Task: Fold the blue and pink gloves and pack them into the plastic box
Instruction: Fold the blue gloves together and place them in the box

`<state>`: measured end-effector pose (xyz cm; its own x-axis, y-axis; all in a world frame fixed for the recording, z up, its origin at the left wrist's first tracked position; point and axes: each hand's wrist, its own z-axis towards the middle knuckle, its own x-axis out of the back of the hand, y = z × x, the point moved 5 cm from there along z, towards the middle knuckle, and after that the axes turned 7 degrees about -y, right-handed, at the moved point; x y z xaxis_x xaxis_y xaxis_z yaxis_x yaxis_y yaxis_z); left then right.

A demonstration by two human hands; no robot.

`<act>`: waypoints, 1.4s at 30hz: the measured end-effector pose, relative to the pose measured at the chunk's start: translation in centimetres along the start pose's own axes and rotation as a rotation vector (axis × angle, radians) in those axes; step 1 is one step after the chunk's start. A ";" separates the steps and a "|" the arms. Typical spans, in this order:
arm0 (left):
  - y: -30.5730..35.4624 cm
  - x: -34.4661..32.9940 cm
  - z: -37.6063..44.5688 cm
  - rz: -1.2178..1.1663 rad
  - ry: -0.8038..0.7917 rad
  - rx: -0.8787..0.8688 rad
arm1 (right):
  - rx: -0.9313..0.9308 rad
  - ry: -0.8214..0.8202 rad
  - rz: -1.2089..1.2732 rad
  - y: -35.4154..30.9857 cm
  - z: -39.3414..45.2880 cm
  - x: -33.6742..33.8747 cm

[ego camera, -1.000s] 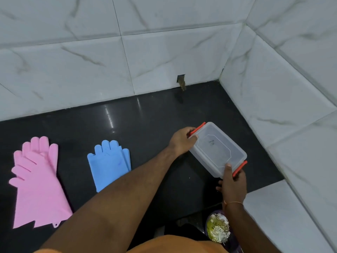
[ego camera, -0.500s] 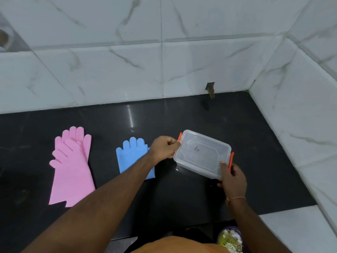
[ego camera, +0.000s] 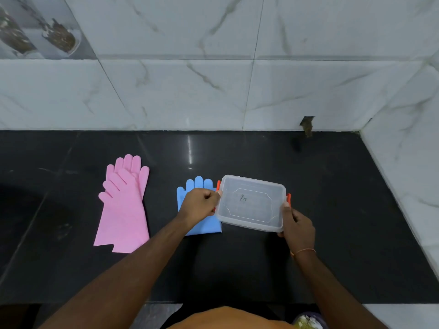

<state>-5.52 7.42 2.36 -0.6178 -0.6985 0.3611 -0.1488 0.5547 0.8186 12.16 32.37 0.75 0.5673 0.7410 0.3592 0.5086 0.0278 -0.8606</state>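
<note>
Two hands grip the lidded plastic box [ego camera: 252,203] over the black counter [ego camera: 332,210].
Head view: left hand [ego camera: 200,205] and right hand [ego camera: 298,223] clamp its orange clips; blue gloves [ego camera: 198,186] partly beneath, pink gloves [ego camera: 123,203] apart, unfolded. Forcing a clip could tip the box.

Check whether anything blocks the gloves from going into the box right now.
Yes: the lid is on the plastic box, with an orange clip at each end. The left hand and right hand grip the ends. The blue gloves and pink gloves lie unfolded on the counter.
</note>
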 end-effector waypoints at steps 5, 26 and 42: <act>-0.2 0.9 -1.1 0.094 0.070 0.018 | 0.006 -0.041 -0.041 -0.9 0.8 -1.3; -4.5 4.2 -3.1 0.222 0.306 -0.117 | 0.073 -0.130 -0.227 -1.7 3.4 -1.6; -4.7 1.1 1.0 0.379 -0.143 -0.393 | 0.877 -0.700 -1.472 -10.3 0.6 -9.1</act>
<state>-6.24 4.50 -1.58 -0.6747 -0.3994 0.6207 0.3858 0.5260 0.7579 1.38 25.70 6.17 -0.4237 -0.0989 0.9004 -0.2874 0.9573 -0.0301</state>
